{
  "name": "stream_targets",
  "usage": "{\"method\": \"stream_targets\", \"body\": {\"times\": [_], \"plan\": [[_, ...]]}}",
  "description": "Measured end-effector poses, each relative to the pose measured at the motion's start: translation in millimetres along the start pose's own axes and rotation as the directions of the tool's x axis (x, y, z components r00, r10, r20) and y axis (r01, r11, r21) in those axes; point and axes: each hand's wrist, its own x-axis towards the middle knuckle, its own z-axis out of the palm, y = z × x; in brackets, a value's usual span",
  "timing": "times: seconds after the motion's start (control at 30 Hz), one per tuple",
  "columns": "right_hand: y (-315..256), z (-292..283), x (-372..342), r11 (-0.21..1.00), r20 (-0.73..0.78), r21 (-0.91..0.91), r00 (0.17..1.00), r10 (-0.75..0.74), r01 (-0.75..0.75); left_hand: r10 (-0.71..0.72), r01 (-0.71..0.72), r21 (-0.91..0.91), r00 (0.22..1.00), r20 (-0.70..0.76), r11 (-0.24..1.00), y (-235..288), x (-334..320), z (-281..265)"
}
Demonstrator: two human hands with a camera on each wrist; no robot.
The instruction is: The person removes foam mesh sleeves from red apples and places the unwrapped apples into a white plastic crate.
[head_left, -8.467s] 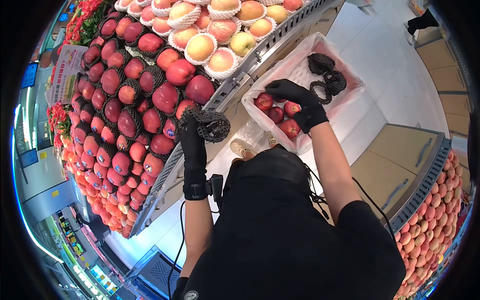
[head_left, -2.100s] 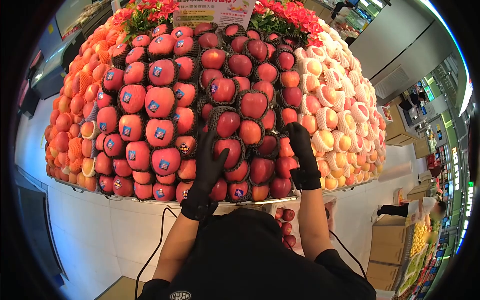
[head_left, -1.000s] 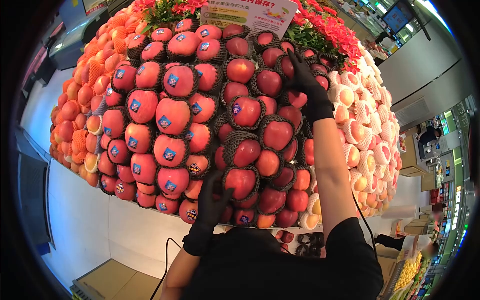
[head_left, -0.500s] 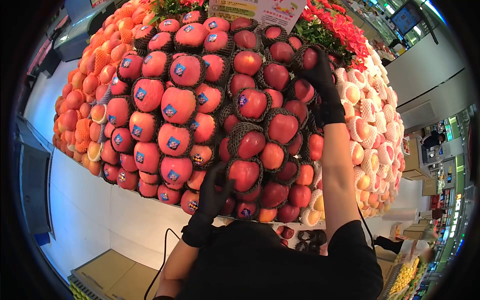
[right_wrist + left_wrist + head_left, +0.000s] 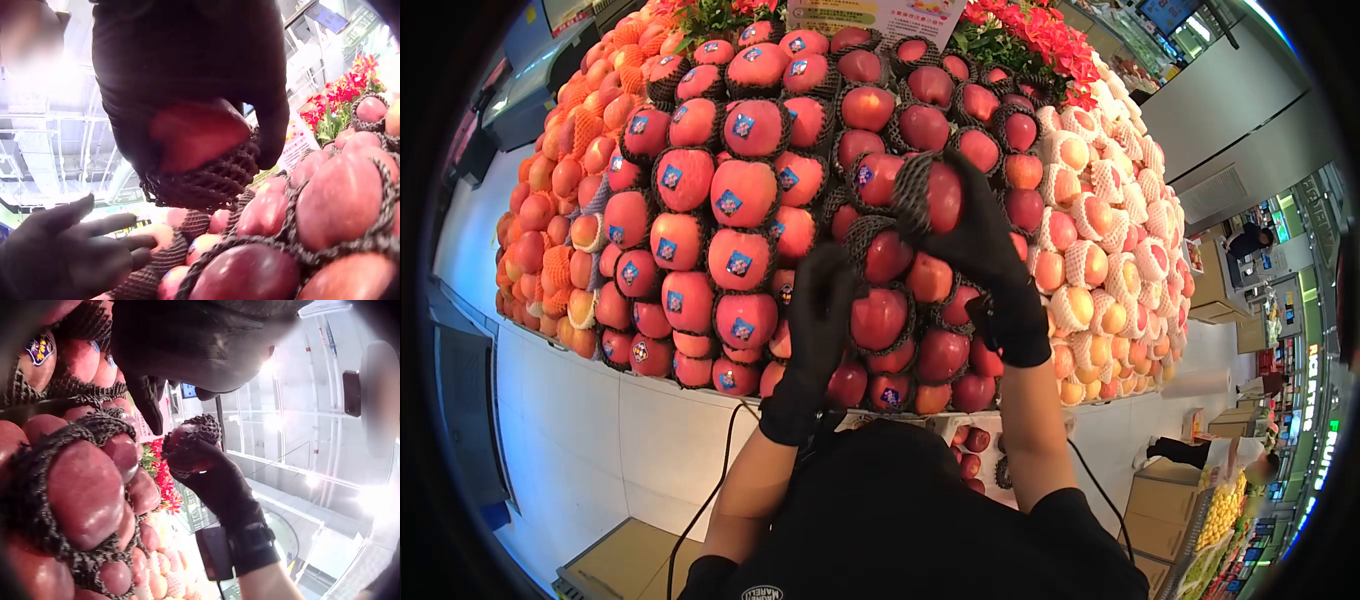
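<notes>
My right hand (image 5: 992, 245), in a black glove, grips a dark red apple (image 5: 945, 197) in a black foam net (image 5: 912, 193), raised over the middle of the sloping apple display. In the right wrist view the thumb and fingers wrap the apple (image 5: 197, 134), its net around the lower part. My gloved left hand (image 5: 820, 315) is held just left of it, in front of the stacked apples. Its fingers (image 5: 103, 225) are stretched out and hold nothing. Close below both hands sits a netted red apple (image 5: 880, 318) in the display.
Stickered apples (image 5: 740, 188) fill the left part of the display, white-netted fruit (image 5: 1090, 265) the right. Red flowers (image 5: 1050, 45) and a printed sign (image 5: 875, 12) stand behind. Below the front edge, loose apples (image 5: 970, 465) and black nets lie in a lined crate.
My right hand reached to the upper right, took a netted apple there and brought it down to the middle. The left hand came away from a lower apple and rose slightly.
</notes>
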Motion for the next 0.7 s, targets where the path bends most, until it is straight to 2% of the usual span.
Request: {"method": "stream_targets", "body": {"times": [0.03,0.13,0.23,0.27,0.33,0.43,0.5,0.6,0.7], "plan": [[-13.0,11.5,-11.6,1.0,0.014,-0.01,1.0,0.022,-0.021,-0.056,0.057,-0.172,0.998,0.008,0.983,6.2,3.3,5.8],[-17.7,36.2,-38.0,1.0,0.032,-0.008,0.999,-0.012,0.012,-0.095,0.133,-0.265,0.984,0.149,0.955,24.0,7.6,15.0],[-18.7,56.5,-59.6,0.994,0.003,-0.066,0.997,-0.083,0.083,-0.04,0.045,-0.018,0.979,0.198,0.999,3.5,8.6,9.3],[-30.7,56.3,-63.7,0.993,-0.002,-0.073,0.996,-0.092,0.092,-0.078,0.087,-0.036,0.976,0.205,0.996,1.0,8.4,6.0],[-40.4,55.4,-67.8,0.998,-0.003,0.012,0.999,-0.054,0.054,-0.146,0.165,-0.07,0.964,0.224,0.984,-1.2,8.8,-0.1],[-34.7,48.6,-74.5,0.975,-0.007,0.219,0.999,0.036,-0.034,-0.254,0.304,-0.262,0.945,0.207,0.916,13.5,4.5,0.5],[-23.5,50.8,-75.3,0.963,-0.066,0.271,0.998,0.022,-0.003,-0.236,0.292,-0.323,0.951,0.201,0.9,11.1,3.0,0.6],[-29.0,52.3,-77.3,0.926,-0.065,0.359,0.987,0.15,-0.117,-0.207,0.262,-0.352,0.96,0.188,0.898,13.8,3.2,0.7],[-38.6,55.7,-78.4,0.95,-0.08,0.27,0.979,0.187,-0.159,-0.172,0.231,-0.381,0.968,0.184,0.895,16.0,3.2,-1.3]]}}
